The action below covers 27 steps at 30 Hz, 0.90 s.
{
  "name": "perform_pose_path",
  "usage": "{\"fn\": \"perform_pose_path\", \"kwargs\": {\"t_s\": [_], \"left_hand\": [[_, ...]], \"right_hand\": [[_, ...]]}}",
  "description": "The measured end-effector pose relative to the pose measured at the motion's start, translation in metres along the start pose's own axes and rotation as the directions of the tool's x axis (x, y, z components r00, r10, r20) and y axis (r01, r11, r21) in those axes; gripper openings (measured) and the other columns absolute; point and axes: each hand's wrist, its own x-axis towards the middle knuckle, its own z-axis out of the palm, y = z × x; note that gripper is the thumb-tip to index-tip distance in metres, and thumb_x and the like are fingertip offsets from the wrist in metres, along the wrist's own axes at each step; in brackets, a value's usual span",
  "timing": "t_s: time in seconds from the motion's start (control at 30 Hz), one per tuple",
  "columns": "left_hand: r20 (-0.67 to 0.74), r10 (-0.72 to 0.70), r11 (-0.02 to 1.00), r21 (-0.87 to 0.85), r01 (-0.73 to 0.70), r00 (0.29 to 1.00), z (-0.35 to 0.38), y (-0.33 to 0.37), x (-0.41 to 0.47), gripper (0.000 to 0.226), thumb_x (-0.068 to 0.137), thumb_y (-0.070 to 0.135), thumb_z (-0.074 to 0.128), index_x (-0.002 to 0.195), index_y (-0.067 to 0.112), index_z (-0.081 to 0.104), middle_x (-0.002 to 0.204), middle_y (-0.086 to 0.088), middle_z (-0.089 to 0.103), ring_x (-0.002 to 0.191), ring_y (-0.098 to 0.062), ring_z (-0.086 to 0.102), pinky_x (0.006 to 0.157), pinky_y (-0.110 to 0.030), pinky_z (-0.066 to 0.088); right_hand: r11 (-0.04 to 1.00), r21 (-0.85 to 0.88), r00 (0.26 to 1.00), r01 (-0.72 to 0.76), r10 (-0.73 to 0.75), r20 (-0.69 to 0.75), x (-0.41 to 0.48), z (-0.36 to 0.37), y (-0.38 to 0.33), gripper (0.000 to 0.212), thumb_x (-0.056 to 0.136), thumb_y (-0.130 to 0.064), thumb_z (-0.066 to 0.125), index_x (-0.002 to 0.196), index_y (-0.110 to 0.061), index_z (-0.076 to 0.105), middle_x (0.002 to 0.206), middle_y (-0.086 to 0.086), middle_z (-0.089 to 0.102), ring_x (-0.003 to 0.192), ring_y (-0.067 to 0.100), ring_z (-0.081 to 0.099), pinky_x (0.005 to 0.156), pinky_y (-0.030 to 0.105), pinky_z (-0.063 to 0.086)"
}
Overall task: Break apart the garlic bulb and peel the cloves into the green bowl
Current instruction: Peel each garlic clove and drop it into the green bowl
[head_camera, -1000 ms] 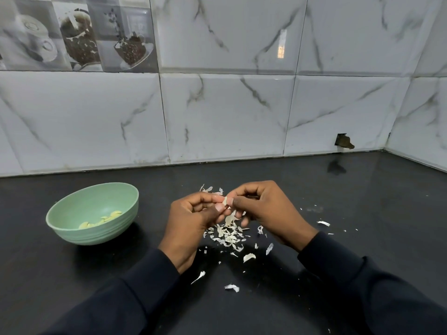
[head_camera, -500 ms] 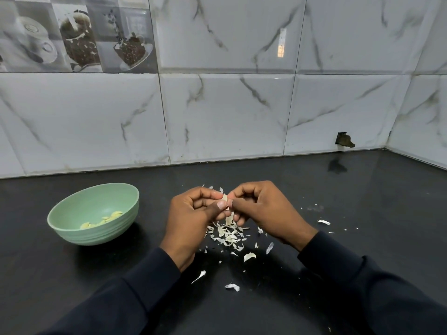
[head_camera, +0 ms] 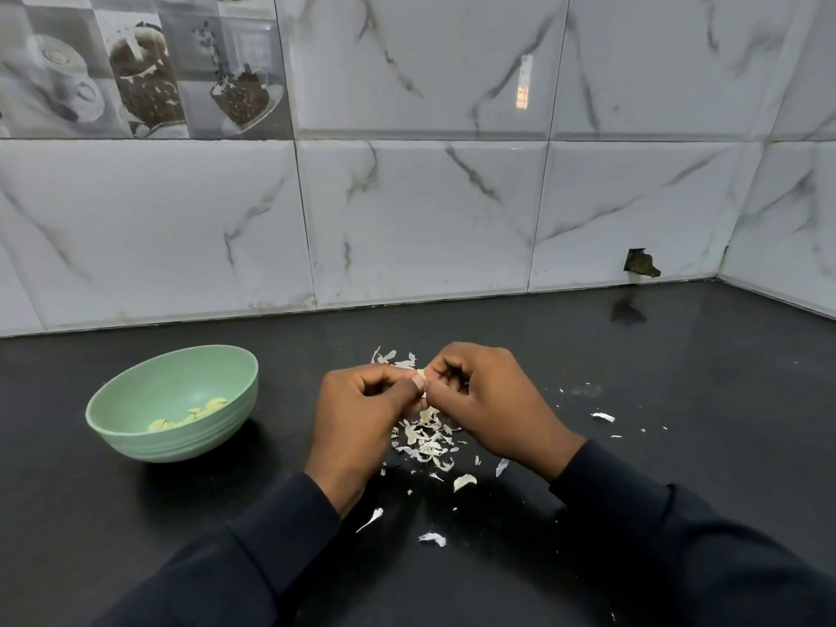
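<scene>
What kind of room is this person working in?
Most likely a home kitchen: a dark counter, marble-look wall tiles with coffee pictures, and a green bowl of peeled garlic cloves.

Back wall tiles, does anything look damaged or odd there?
Yes. A jagged dark hole is broken into the bottom edge of a marble-look tile, just above the counter near the right corner.

There is only one view, from the person's head. It looks forward and down at the dark surface (head_camera: 678, 377), close above the left hand (head_camera: 357, 418) and the right hand (head_camera: 493, 400) in the middle. The wide lens also takes in the tiled wall (head_camera: 429, 228) behind, with its corner at the right.
</scene>
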Motion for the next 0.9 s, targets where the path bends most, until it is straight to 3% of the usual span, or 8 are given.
{"fn": "perform_pose_path", "kwargs": {"t_s": [0.13,0.27,0.43,0.53,0.63,0.7,0.8,0.9], "left_hand": [[-0.009,0.003,1.0,0.03,-0.003,1.0,-0.0002,-0.0013,0.0003,0.013,0.086,0.004,0.075,0.074,0.007,0.079,0.072,-0.016,0.075,0.067,-0.02,0.069,0.074,-0.04,0.058],[-0.027,0.026,0.998,0.063,-0.024,0.999,0.0016,-0.0044,0.0004,0.014,0.085,0.005,0.075,0.072,0.009,0.079,0.074,-0.018,0.075,0.07,-0.028,0.068,0.076,-0.056,0.058],[-0.027,0.026,0.997,0.077,-0.024,0.999,0.0026,-0.0058,-0.0002,0.016,0.085,0.004,0.074,0.071,0.01,0.08,0.073,-0.016,0.075,0.066,-0.024,0.066,0.07,-0.048,0.057],[0.0,0.005,0.998,0.057,-0.005,1.0,0.0022,-0.0069,0.0001,0.014,0.086,0.004,0.073,0.074,0.009,0.08,0.076,-0.022,0.074,0.071,-0.03,0.067,0.076,-0.056,0.058],[0.04,-0.017,1.0,-0.015,0.018,0.999,0.0002,-0.0059,0.0018,0.012,0.087,0.009,0.075,0.077,0.008,0.08,0.083,-0.032,0.071,0.074,-0.03,0.063,0.079,-0.054,0.055],[0.087,-0.031,0.997,-0.064,0.036,0.996,-0.0006,-0.003,0.0018,0.012,0.088,0.013,0.076,0.081,0.004,0.08,0.089,-0.035,0.069,0.079,-0.032,0.062,0.084,-0.055,0.054],[0.083,-0.027,0.997,-0.066,0.032,0.996,-0.0008,-0.001,0.0028,0.011,0.089,0.007,0.073,0.082,0.0,0.078,0.085,-0.036,0.067,0.071,-0.027,0.06,0.076,-0.043,0.053],[0.07,-0.022,0.997,-0.072,0.027,0.997,0.0002,-0.001,0.0055,0.012,0.091,0.001,0.068,0.083,-0.002,0.077,0.084,-0.036,0.066,0.068,-0.023,0.059,0.071,-0.032,0.054]], "right_hand": [[0.997,-0.072,0.999,0.034,-0.034,0.008,-0.0007,0.0014,-0.0014,0.015,0.093,-0.02,0.069,0.079,-0.013,0.068,0.066,-0.007,0.063,0.062,0.008,0.058,0.057,0.017,0.044],[0.987,-0.148,0.998,0.055,-0.057,-0.006,-0.0021,0.0053,-0.001,0.017,0.092,-0.023,0.066,0.077,-0.016,0.063,0.066,-0.009,0.056,0.063,0.009,0.054,0.057,0.022,0.041],[0.981,-0.184,0.997,0.063,-0.069,-0.024,-0.0021,0.0075,-0.0012,0.02,0.09,-0.02,0.063,0.072,-0.017,0.056,0.063,-0.006,0.053,0.059,0.011,0.049,0.055,0.024,0.035],[0.983,-0.176,0.996,0.06,-0.07,-0.05,-0.0019,0.0079,0.0004,0.02,0.087,-0.019,0.065,0.07,-0.017,0.057,0.063,-0.004,0.057,0.06,0.014,0.053,0.054,0.027,0.039],[0.988,-0.147,0.993,0.05,-0.066,-0.1,-0.0014,0.0077,0.0002,0.017,0.083,-0.018,0.068,0.069,-0.015,0.06,0.063,-0.005,0.059,0.06,0.014,0.054,0.055,0.028,0.044],[0.993,-0.109,0.991,0.046,-0.058,-0.117,-0.0001,0.006,-0.0001,0.017,0.081,-0.017,0.069,0.067,-0.016,0.059,0.061,-0.008,0.056,0.058,0.01,0.052,0.053,0.023,0.042],[1.0,0.0,0.996,-0.015,0.015,-0.093,-0.0002,0.0049,-0.0025,0.021,0.081,-0.013,0.074,0.066,-0.019,0.06,0.058,-0.011,0.053,0.055,0.005,0.049,0.053,0.014,0.037],[0.994,0.091,0.994,-0.056,0.064,-0.084,0.0007,0.0031,-0.0038,0.021,0.084,-0.015,0.076,0.068,-0.014,0.063,0.055,-0.01,0.055,0.048,0.004,0.049,0.05,0.015,0.037]]}}
